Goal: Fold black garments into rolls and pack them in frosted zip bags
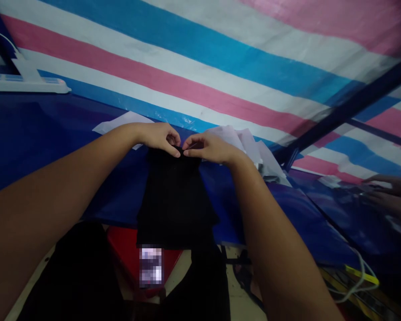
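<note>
A black cloth, perhaps a folded garment, lies over the blue table and hangs past its near edge. My left hand pinches its far edge between thumb and curled fingers. Close beside it, my right hand pinches the same edge, and the two thumb tips almost meet. The cloth is narrower at the top than at the bottom, and its dark folds are hard to make out. White sheets or bags lie behind my left hand. A fanned stack of white sheets or bags lies behind my right wrist.
A striped tarp rises behind the blue table. A white power strip sits at the far left. A blue metal bar slants at the right, near another person's hands. Below are a red stool and a white cable.
</note>
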Tool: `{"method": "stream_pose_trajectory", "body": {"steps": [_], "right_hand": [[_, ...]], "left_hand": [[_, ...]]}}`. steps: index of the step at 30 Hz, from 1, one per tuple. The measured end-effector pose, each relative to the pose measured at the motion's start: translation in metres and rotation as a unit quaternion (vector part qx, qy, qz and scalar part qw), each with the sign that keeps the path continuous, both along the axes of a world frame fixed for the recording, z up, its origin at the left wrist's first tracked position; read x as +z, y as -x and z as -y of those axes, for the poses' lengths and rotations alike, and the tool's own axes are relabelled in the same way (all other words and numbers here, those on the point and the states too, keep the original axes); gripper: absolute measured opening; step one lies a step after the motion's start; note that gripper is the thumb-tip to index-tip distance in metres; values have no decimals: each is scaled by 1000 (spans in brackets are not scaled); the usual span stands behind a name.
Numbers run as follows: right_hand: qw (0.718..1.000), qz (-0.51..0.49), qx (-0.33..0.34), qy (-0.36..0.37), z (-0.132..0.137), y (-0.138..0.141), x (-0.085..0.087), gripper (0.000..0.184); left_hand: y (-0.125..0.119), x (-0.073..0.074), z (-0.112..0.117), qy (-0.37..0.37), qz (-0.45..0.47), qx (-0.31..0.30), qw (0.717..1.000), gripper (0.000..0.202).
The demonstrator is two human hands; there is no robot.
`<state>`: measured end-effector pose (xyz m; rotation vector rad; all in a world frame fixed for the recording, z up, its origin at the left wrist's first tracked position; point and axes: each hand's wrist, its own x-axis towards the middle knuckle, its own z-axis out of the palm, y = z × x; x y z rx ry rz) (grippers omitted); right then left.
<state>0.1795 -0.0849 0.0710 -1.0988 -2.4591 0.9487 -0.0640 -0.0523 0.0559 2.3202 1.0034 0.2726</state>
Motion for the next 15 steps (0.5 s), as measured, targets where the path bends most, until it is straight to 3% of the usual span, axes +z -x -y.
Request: {"method": "stream_pose_trajectory", "body": {"steps": [4, 10, 15], "right_hand": [[1000, -9, 0, 12, -1, -3, 0, 27], [998, -2, -56, 16, -3, -6, -3, 26], [999, 11, -38, 21, -5, -7, -3, 25]], "left_hand": [[-4, -1, 1, -40, -4, -27, 999, 48], [-6, -3, 5, -86, 28, -46, 995, 31], [-8, 1, 11, -95, 12, -36, 995, 39]]}}
